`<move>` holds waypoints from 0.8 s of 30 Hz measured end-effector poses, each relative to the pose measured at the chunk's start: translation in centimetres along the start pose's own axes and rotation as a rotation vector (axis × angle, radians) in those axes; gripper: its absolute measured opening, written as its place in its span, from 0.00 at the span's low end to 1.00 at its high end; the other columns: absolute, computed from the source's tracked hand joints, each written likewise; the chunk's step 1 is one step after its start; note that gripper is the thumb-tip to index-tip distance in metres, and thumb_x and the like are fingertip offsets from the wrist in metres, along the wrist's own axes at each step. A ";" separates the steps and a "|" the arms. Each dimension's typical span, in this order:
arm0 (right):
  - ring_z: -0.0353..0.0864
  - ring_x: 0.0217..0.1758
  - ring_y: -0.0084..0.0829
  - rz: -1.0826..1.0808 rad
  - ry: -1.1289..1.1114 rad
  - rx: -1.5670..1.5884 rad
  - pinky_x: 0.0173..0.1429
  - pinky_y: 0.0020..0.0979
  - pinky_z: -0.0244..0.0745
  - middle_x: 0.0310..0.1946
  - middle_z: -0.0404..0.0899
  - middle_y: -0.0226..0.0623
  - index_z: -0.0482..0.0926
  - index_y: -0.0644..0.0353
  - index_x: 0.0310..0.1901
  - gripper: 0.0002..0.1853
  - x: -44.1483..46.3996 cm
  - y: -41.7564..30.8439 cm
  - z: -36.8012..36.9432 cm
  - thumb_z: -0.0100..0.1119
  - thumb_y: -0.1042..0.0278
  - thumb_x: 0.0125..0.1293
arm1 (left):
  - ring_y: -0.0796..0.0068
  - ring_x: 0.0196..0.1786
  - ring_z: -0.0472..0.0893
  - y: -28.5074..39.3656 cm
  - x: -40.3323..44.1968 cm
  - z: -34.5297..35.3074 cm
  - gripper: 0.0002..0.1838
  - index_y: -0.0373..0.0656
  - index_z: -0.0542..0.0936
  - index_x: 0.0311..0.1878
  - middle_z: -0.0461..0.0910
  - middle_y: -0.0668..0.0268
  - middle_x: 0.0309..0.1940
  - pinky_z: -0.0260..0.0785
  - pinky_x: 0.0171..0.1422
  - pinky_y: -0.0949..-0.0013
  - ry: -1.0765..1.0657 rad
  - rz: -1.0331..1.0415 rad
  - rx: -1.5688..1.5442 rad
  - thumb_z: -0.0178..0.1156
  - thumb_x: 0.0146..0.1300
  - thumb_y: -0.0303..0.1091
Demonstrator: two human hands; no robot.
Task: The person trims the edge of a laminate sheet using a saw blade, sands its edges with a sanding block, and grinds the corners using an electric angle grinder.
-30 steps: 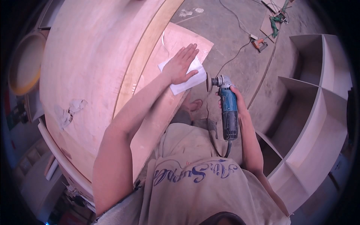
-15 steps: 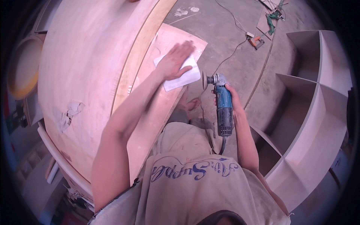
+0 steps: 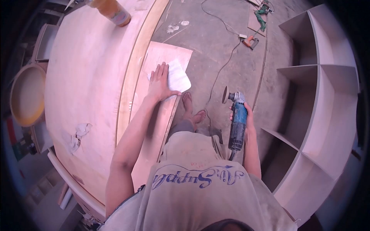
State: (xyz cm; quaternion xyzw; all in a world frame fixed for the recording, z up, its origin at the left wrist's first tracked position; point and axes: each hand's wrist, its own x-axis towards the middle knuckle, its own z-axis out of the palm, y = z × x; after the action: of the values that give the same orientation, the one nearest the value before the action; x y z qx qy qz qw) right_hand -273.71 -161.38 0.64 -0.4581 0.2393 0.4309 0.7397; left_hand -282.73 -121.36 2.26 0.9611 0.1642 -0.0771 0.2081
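My left hand (image 3: pixel 159 84) lies flat with its fingers stretched and thumb out, on the left part of a white sheet (image 3: pixel 178 77). Whether the sheet is paper or cloth I cannot tell. Beneath both is a pale wooden panel (image 3: pixel 152 127) beside the large curved wooden surface. My right hand (image 3: pixel 248 115) is wrapped round the body of a blue and black angle grinder (image 3: pixel 238 121), held upright over the floor. Its round disc (image 3: pixel 226 94) faces left, apart from the panel, and the cord hangs from its lower end.
On the curved wooden surface (image 3: pixel 88 77) stand a bottle of orange liquid (image 3: pixel 111 12) and a crumpled scrap (image 3: pixel 81 131). A shelf unit (image 3: pixel 318 77) runs along the right. A cable (image 3: pixel 221 77) crosses the floor near my feet, and an orange tool (image 3: pixel 250 42) lies farther off.
My left hand has slid left and back over the sheet, uncovering its right part. The grinder has shifted slightly right and down in view. The tilted view now shows the bottle.
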 end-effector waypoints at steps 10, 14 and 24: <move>0.85 0.30 0.40 -0.048 -0.002 0.082 0.33 0.38 0.86 0.44 0.82 0.52 0.72 0.66 0.59 0.32 -1.5 1.2 -1.5 0.52 0.41 0.70 | 0.55 0.66 0.74 0.5 3.5 -4.2 0.56 0.50 0.66 0.72 0.74 0.55 0.63 0.66 0.72 0.52 -0.057 0.283 0.025 0.83 0.35 0.36; 0.85 0.30 0.40 -0.062 0.000 0.101 0.33 0.38 0.86 0.43 0.82 0.51 0.72 0.66 0.59 0.32 -1.7 1.6 -1.5 0.52 0.41 0.70 | 0.57 0.36 0.85 0.9 4.2 -8.7 0.23 0.46 0.81 0.53 0.85 0.59 0.31 0.77 0.45 0.57 -0.099 0.051 -0.325 0.74 0.52 0.33; 0.86 0.33 0.39 -0.028 -0.151 0.169 0.36 0.38 0.87 0.44 0.82 0.52 0.73 0.69 0.57 0.34 -0.3 2.1 -2.3 0.51 0.40 0.71 | 0.46 0.58 0.78 6.5 -5.3 -0.3 0.28 0.47 0.74 0.61 0.74 0.51 0.61 0.72 0.59 0.49 -0.011 -0.033 -0.024 0.68 0.60 0.45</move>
State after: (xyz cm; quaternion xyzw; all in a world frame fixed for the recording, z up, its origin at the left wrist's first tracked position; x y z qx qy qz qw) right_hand -275.56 -163.05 -1.21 -0.3635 0.2121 0.4320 0.7976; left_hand -285.40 -128.29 6.09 0.9552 0.1800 -0.0839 0.2193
